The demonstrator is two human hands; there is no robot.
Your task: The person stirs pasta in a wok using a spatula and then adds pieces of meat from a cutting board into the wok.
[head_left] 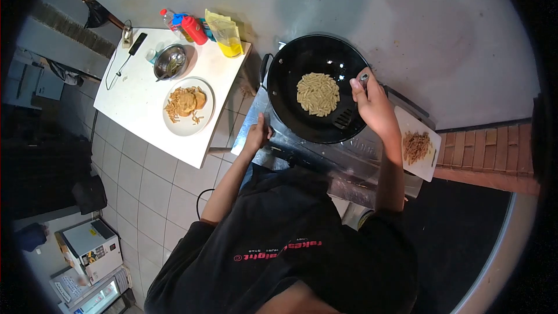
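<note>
A black wok (285, 113) stands on the metal stove (247, 131), with a heap of short pale-green pieces (318, 94) in its middle. My right hand (372, 102) is closed round the handle of a black slotted spatula (343, 118). The spatula's head rests inside the wok, just right of the heap and apart from it. My left hand (257, 136) is at the stove's left front edge, below the wok, one finger stretched out and the others partly curled. I see nothing held in it.
On the white table (136, 110) to the left are a plate (185, 129) of food, a metal bowl (170, 61), a red squeeze bottle (194, 30) and a yellow pouch (224, 33). A white cutting board (427, 168) with brown strips (417, 147) lies right of the stove.
</note>
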